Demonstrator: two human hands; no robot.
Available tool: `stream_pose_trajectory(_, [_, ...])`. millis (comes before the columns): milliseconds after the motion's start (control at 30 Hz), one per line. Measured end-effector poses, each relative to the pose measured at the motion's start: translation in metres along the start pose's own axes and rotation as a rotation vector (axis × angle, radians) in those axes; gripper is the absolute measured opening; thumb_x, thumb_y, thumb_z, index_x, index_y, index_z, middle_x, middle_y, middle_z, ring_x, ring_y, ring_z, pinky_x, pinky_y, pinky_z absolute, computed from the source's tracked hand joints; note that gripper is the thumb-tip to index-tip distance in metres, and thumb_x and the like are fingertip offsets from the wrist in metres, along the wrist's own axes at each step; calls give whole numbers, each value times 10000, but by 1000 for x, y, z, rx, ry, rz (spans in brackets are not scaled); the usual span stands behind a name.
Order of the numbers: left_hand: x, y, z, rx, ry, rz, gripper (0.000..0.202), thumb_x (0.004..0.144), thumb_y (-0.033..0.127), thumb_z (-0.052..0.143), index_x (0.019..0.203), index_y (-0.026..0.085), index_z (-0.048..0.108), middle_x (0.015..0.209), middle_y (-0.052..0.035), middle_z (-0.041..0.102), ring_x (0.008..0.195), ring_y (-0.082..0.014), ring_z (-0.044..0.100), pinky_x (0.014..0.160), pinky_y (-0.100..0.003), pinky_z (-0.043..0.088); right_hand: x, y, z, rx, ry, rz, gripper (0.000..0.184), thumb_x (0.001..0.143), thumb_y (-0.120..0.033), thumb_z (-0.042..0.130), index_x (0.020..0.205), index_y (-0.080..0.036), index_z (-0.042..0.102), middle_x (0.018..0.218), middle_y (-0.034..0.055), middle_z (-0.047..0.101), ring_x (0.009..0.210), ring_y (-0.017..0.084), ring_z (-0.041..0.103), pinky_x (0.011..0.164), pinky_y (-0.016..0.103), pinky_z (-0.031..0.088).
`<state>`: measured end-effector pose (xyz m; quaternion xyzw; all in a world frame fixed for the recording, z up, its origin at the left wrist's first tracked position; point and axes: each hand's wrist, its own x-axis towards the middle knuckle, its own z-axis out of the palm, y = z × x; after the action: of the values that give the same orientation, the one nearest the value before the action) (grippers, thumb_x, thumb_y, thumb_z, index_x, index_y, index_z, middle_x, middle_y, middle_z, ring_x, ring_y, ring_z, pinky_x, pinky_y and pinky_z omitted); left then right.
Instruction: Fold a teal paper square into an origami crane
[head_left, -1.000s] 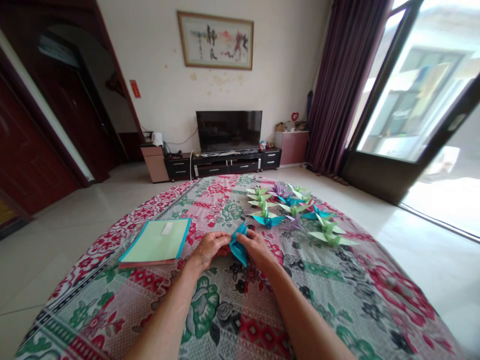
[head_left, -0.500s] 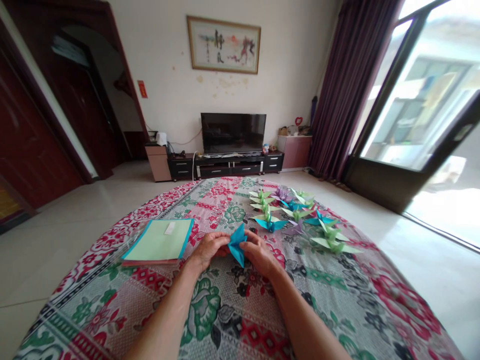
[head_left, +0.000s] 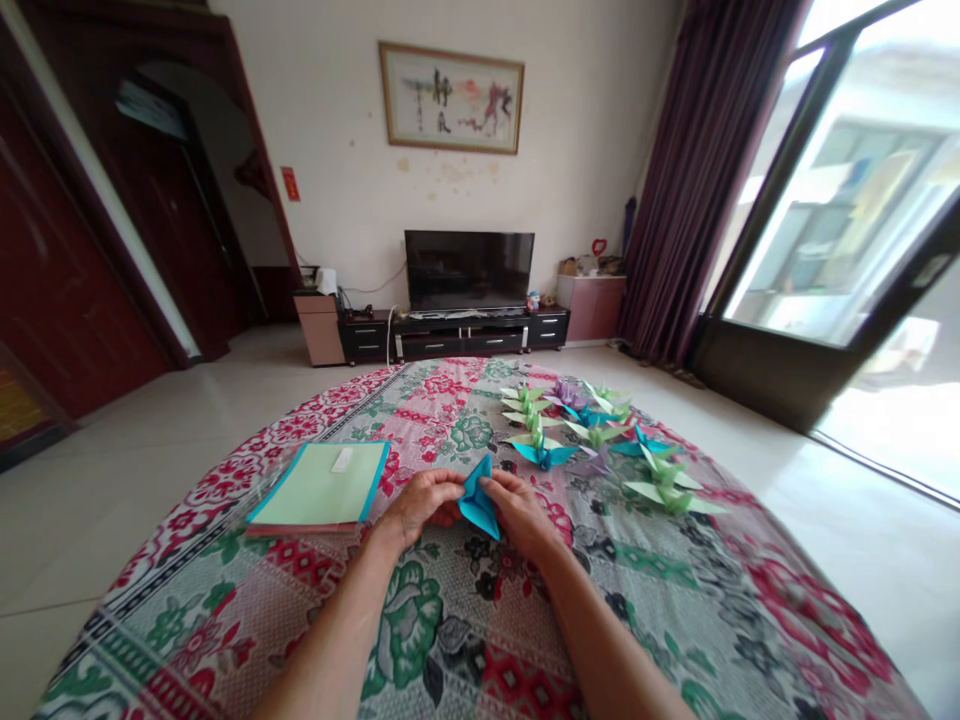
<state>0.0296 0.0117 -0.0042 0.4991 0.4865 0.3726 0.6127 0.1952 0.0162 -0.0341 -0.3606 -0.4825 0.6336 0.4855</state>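
A floral tablecloth (head_left: 480,620) is covering the round table. A stack of coloured paper sheets (head_left: 319,487) is lying left of the hands, and folded paper cranes (head_left: 592,440) are sitting beyond, to the right. The left hand (head_left: 421,503) and right hand (head_left: 521,510) are pinching a half-folded blue paper piece (head_left: 478,500) between them, mid-table.

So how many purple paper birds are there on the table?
2. The far purple bird sits at the back of the group. The near purple bird lies closer, just right of a blue bird. More might hide under overlapping wings.
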Motion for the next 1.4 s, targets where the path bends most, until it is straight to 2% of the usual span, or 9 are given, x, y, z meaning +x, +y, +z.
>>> stream_pose_trajectory(267, [0,1,3,0,30,12,332,650,449,640,792,149,640,577,0,591,537,-120,536,489,-213,406,-5,-10,8,-72,50,-11,278,662,-433,643,726,-163,647,552,-50,512,477,69,362,470,204,285])
stream_pose_trajectory(567, [2,1,-1,190,80,150,275,665,412,621,717,144,650,520,11,558,467,-103,477,448,-204,365,-4,-10,10,-113,38,-31,287,664,-445,636,738,-170,667,544,-40,528,465,78,380,455,205,310])
stream_pose_trajectory(767, [1,5,-2,306,131,208,233,678,372,590,674,146,644,492,23,531,439,-100,466,439,-208,354,-3,-9,11,-149,16,-14,301,676,-466,629,775,-184,663,596,-29,549,510,105,461,482,235,417])
stream_pose_trajectory(1033, [0,6,-1,323,137,189,240,675,377,577,663,143,629,486,21,521,429,-105,461,425,-212,331,-1,-3,8,-276,-12,-95,347,741,-514,557,686,-177,622,510,-39,480,415,84,418,379,203,303])
stream_pose_trajectory(1233, [-1,8,1,305,142,177,210,665,351,574,648,148,625,468,27,507,426,-104,452,425,-214,330,-5,-7,10,-296,16,-102,386,745,-545,539,660,-176,614,500,-37,472,408,80,404,373,203,314])
stream_pose_trajectory(1400, [-3,9,3,281,146,186,223,664,368,588,617,152,613,463,31,499,428,-102,457,434,-215,342,-6,-10,13,-238,1,-86,373,708,-539,582,728,-173,648,529,-32,500,432,78,396,389,199,334])
